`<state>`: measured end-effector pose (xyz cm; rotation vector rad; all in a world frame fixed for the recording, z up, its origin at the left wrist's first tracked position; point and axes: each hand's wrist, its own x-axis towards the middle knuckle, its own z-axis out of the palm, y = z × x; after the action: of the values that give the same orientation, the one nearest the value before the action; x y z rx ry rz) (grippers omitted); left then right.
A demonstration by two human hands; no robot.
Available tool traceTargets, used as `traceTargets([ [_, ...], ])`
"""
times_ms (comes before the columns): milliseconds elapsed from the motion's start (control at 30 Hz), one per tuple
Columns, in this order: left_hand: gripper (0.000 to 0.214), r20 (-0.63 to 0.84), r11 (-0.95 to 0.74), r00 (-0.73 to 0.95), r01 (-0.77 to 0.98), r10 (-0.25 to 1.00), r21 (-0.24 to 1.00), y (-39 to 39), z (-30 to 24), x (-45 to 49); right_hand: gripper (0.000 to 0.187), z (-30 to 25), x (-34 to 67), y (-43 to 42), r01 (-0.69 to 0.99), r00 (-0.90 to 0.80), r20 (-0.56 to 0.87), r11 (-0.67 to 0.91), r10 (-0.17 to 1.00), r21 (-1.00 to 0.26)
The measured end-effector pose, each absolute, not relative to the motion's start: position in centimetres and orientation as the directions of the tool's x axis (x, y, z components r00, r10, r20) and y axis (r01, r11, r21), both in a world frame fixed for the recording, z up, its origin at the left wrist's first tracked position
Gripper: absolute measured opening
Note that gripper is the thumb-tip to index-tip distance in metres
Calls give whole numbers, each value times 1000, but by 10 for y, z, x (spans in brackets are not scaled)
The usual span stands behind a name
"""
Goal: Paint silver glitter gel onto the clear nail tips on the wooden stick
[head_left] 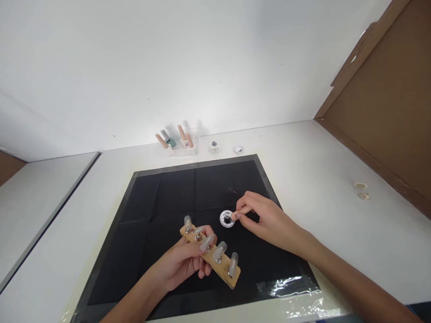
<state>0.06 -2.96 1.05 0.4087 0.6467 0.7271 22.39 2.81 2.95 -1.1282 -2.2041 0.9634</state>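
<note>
My left hand [186, 262] grips a wooden bar [210, 257] from below; several clear false nail tips stand on metal posts along its top. My right hand [266, 220] is pinched on a thin stick-like tool [239, 213], whose tip rests in a small round silver dish [226, 218] holding something dark. Both hands are over a black square mat [161, 197] on the white table.
At the back of the table stand nail polish bottles with wooden caps [177, 141], a small jar [214, 145] and a tiny white dish [239, 149]. Two small round caps [362, 190] lie at the right. A brown board [387, 112] leans along the right side.
</note>
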Motion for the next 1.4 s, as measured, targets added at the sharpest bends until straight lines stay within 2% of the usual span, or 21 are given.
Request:
traceTargets([
  [267,22,-416,693,566,-465,711,551,-28,10,1,9,28,223,30,456,-550,50,351,833,-818],
  [467,23,-413,692,570,-455,710,561,-29,11,1,12,24,222,35,386,-533,-111,125,839,-914],
  [600,24,-416,687,563,-449,714,571,-29,10,0,13,22,220,37,352,-505,-166,26,847,-936],
  [833,25,-417,681,556,-445,719,582,-29,11,1,14,22,219,37,344,-502,-162,25,849,-939],
  [1233,25,-394,673,569,-441,721,594,-29,11,0,19,36,230,43,274,-462,-213,-90,861,-957],
  [1400,25,-395,677,575,-438,717,592,-27,10,2,12,40,233,36,96,-515,-84,-40,853,-995],
])
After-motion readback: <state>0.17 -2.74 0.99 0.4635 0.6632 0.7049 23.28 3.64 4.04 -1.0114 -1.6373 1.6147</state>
